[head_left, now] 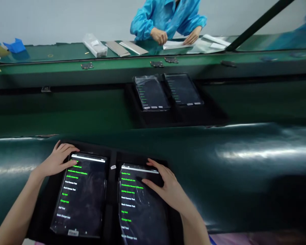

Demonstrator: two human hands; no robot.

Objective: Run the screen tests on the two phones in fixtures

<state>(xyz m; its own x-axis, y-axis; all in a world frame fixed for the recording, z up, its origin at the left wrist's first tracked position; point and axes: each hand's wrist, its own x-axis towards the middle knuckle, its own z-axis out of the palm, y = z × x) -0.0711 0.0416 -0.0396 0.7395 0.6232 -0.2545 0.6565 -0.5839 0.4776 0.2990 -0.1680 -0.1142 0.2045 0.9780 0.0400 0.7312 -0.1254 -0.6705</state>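
Note:
Two tablets lie side by side in a black tray (pixel 111 190) in front of me, both lit with lists of green and white test text. My left hand (pixel 56 159) rests on the top left corner of the left tablet (pixel 80 195), fingers spread. On the upper part of the right tablet (pixel 140 207) lies my right hand (pixel 165 187), its fingers apart and touching the screen. Neither hand holds anything.
A second black tray (pixel 155 117) with two more lit tablets (pixel 153 92) sits farther off on the dark green belt (pixel 244 153). Across the line, a person in a blue coat (pixel 168 17) handles white sheets (pixel 178 43). Flat packets (pixel 95 46) lie on the far bench.

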